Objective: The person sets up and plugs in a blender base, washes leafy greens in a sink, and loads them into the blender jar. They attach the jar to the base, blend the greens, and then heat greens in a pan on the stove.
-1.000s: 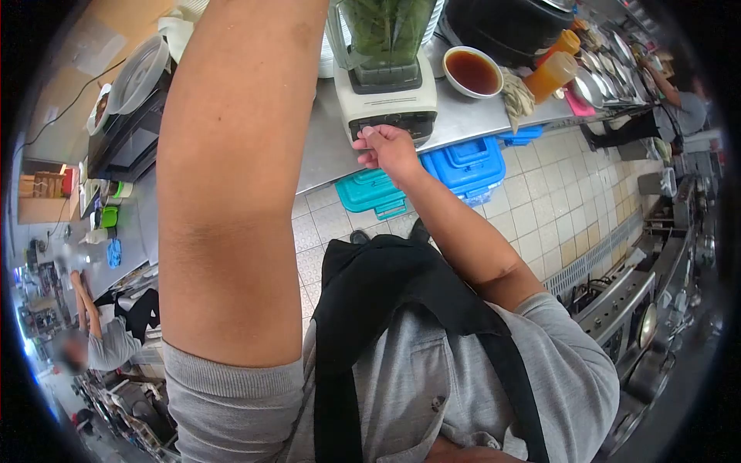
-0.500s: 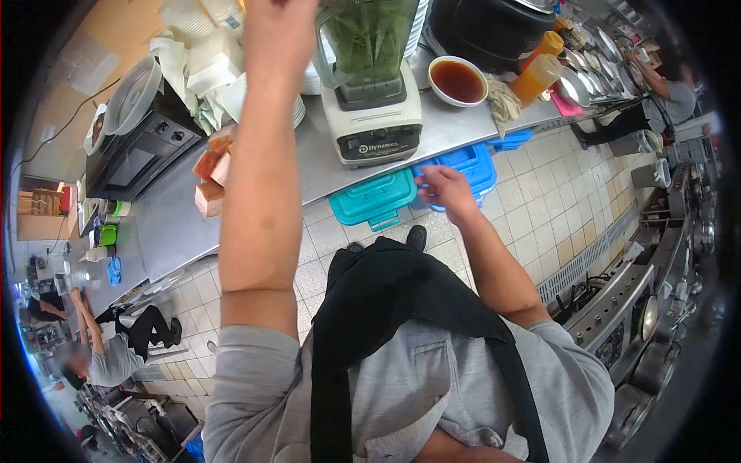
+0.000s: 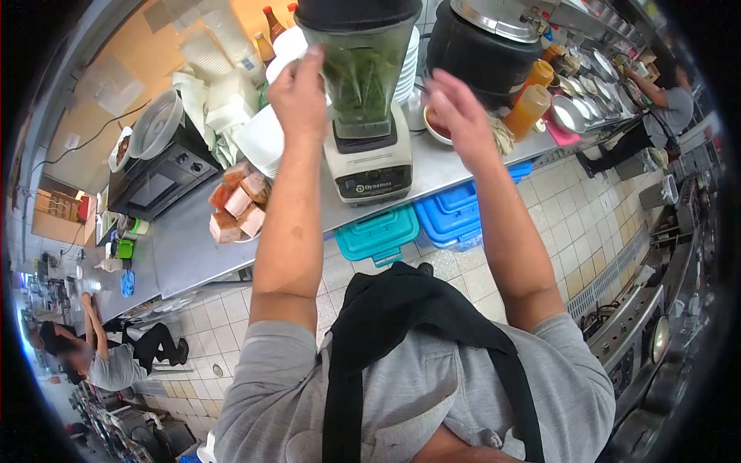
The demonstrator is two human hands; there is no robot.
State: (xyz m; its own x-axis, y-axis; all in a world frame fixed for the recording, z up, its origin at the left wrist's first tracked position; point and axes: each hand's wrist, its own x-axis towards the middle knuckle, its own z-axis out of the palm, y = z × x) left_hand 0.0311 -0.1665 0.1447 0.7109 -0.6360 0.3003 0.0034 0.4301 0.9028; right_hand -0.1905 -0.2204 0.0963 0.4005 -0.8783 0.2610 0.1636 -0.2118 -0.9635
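Note:
In the head view, a Dynamex blender base [image 3: 372,158] stands on the steel counter. Its clear jar [image 3: 359,85] holds leafy green stuff and wears a black lid [image 3: 359,14]. My left hand [image 3: 299,100] is closed at the jar's left side, where the handle is; the fingers cover that handle. Right of the jar, my right hand [image 3: 461,116] is in the air, slightly blurred, fingers partly stretched with nothing visible in them. Behind it, a bowl of red-brown liquid [image 3: 437,133] is mostly hidden.
Pinkish blocks [image 3: 239,202] and white containers [image 3: 262,143] sit left, near a microwave [image 3: 158,170]. Right are a black pot [image 3: 478,50], orange bottles [image 3: 529,110] and a cloth [image 3: 502,137]. Teal [image 3: 378,234] and blue lidded bins [image 3: 451,212] stand below. Two co-workers are farther off.
My left hand has come down from the top edge to the jar's side. My right hand has risen from below the counter edge to beside the jar. The view has tilted up, showing the lid.

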